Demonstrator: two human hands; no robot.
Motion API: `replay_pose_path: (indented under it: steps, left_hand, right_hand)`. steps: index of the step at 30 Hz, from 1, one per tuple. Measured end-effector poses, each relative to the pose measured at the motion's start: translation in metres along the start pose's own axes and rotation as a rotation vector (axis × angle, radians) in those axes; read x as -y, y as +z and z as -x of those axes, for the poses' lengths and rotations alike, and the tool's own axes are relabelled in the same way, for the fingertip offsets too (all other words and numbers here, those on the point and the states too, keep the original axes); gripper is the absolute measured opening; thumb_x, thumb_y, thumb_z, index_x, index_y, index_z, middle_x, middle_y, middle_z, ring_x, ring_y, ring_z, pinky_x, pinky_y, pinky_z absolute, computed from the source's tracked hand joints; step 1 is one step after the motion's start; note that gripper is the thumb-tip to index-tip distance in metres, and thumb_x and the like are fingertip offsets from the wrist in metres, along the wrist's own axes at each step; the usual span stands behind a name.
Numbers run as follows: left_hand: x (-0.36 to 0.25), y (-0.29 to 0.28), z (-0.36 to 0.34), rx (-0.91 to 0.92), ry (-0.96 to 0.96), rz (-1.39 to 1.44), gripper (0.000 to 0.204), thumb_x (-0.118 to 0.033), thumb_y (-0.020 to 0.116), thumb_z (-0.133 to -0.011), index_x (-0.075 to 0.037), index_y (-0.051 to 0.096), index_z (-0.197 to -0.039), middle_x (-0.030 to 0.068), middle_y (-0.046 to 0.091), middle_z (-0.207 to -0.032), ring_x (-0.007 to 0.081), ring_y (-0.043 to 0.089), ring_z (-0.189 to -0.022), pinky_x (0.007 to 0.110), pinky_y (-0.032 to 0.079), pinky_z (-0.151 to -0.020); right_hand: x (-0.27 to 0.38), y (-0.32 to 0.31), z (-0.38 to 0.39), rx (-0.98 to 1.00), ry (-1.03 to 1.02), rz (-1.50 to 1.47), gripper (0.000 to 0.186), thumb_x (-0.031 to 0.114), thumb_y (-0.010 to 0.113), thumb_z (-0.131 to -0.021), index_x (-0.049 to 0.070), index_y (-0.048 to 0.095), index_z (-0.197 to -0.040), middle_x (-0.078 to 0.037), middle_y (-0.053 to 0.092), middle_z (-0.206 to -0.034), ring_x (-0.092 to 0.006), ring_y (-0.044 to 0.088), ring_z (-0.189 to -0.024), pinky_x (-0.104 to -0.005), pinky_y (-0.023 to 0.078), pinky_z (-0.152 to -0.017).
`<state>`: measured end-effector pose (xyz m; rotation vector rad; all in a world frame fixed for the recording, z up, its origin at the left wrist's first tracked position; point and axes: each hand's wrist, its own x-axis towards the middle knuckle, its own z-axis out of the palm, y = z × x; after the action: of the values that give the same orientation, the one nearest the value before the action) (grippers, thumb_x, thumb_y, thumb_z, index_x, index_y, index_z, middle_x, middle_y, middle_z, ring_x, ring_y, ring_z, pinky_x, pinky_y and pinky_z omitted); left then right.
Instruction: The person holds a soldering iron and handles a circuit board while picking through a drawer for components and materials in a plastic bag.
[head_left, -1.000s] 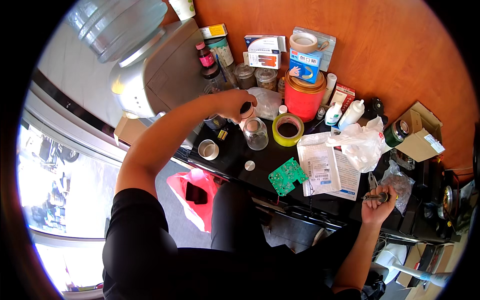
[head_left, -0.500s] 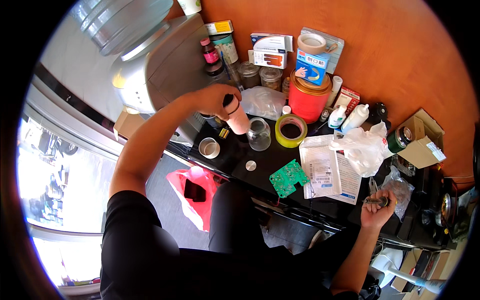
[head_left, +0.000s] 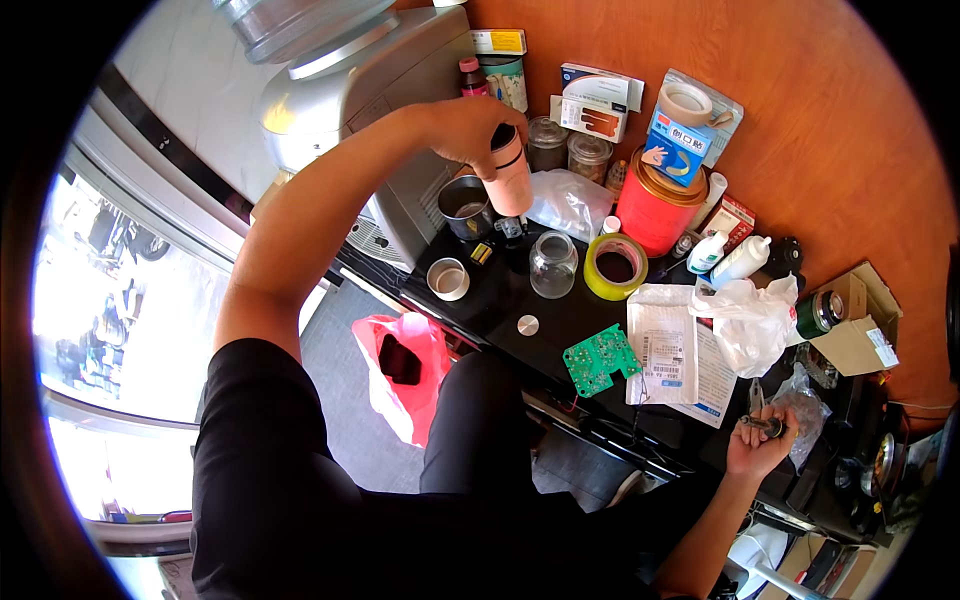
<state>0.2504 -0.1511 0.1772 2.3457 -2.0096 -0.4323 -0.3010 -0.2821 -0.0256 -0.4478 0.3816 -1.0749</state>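
My left hand (head_left: pixel 472 135) is wrapped round a pink tumbler (head_left: pixel 511 186) with a dark band, held tilted near the back left of the black table. Close beside it stand a dark metal mug (head_left: pixel 466 207) and a clear glass jar (head_left: pixel 553 266). A small white cup (head_left: pixel 448 279) and a yellow-and-black block (head_left: pixel 481 253) lie nearer me. At the right, my right hand (head_left: pixel 762 447) grips a small dark tool (head_left: pixel 769 427), mostly hidden by the fingers, its kind unclear. Beside that hand are a crumpled clear bag (head_left: pixel 803 413) and a white plastic bag (head_left: pixel 752 318).
A yellow tape roll (head_left: pixel 600 266), a green circuit board (head_left: pixel 600 360), a small metal disc (head_left: pixel 528 325) and a white mailer (head_left: pixel 661 345) lie mid-table. A red can (head_left: pixel 654 213) stands behind. A water dispenser (head_left: pixel 400 110) stands left; a pink bag (head_left: pixel 425 372) is below the table edge.
The view has shifted, moving the table rightward in the picture. My left hand has carried the pink tumbler farther back from the jar, uncovering the dark mug. My right hand keeps its grip.
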Motion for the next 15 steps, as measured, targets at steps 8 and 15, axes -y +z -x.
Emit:
replay_pose_path:
  steps: [8, 15]
  left_hand:
    - [-0.017, -0.037, 0.004, -0.109, -0.028, -0.094, 0.061, -0.013, 0.082, -0.062, -0.006, 0.061, -0.118, 0.0146, 0.066, -0.111, 0.0301, 0.063, -0.103, 0.038, 0.050, -0.090]
    - [-0.011, -0.031, -0.005, -0.026, 0.038, -0.042, 0.062, -0.014, 0.080, -0.061, -0.003, 0.061, -0.119, 0.0162, 0.065, -0.114, 0.0299, 0.062, -0.106, 0.038, 0.049, -0.093]
  right_hand:
    - [0.003, 0.000, 0.002, -0.013, -0.007, -0.012, 0.028, 0.029, 0.050, -0.101, 0.013, 0.047, -0.079, 0.003, 0.037, -0.053, -0.0055, 0.030, -0.038, -0.0200, 0.026, -0.036]
    - [-0.001, 0.009, 0.005, -0.033, -0.039, 0.052, 0.029, 0.031, 0.047, -0.101, 0.013, 0.047, -0.078, 0.004, 0.038, -0.053, -0.0052, 0.033, -0.038, -0.0213, 0.027, -0.036]
